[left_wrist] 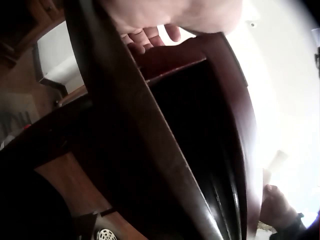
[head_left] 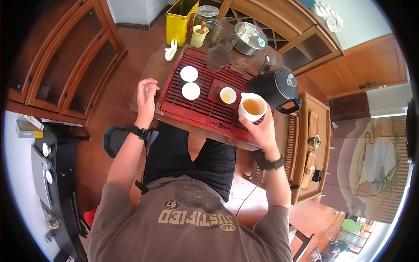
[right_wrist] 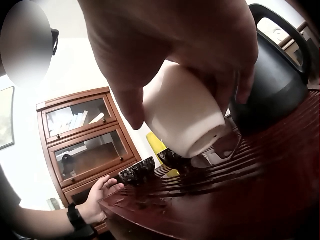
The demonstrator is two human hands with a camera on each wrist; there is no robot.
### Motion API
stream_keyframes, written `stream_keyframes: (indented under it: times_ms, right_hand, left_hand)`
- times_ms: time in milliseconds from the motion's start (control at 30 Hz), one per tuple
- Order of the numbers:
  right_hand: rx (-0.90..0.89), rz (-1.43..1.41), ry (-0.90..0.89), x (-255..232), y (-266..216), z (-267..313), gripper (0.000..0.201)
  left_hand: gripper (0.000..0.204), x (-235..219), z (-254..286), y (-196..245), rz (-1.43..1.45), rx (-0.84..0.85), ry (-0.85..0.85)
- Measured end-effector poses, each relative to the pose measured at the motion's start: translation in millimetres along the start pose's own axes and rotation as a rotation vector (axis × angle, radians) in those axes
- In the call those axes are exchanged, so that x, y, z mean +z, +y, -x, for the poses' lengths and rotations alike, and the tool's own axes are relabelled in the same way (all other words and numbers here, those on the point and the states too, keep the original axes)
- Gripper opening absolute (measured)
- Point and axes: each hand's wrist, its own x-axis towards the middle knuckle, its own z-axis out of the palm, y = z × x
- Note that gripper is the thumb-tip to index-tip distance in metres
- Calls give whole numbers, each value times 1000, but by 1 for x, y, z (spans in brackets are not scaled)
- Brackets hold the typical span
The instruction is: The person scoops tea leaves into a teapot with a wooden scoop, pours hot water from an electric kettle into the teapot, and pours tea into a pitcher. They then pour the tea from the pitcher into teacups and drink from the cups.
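Note:
A white spouted tea pitcher (head_left: 246, 114) with amber tea in it is gripped by my right hand (head_left: 262, 131), thumb on one side and fingers round the other. In the right wrist view the pitcher (right_wrist: 182, 110) is tilted close over the slatted red tea tray (right_wrist: 240, 185). To its left on the tray sits a small teacup (head_left: 228, 95) holding pale tea. Two more teacups, one (head_left: 189, 74) behind the other (head_left: 191, 91), stand farther left; dark patterned outsides show from the right wrist. My left hand (head_left: 147, 96) lies by the tray's left edge, fingers loosely bent, holding nothing.
A black kettle (head_left: 279, 89) stands right beside the pitcher. Behind the tray are a steel pot (head_left: 251, 41), a glass jar (head_left: 207, 16), a yellow tin (head_left: 180, 24) and a pale tool holder (head_left: 198, 38). A white figurine (head_left: 170, 51) stands near the back left corner.

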Motion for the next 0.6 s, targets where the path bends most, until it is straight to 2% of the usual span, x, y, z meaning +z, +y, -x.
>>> stream_keyframes:
  times_ms: [600]
  right_hand:
    - [-2, 136, -96, -1, -4, -14, 77]
  left_hand:
    - [11, -3, 2, 0, -1, 24, -36]
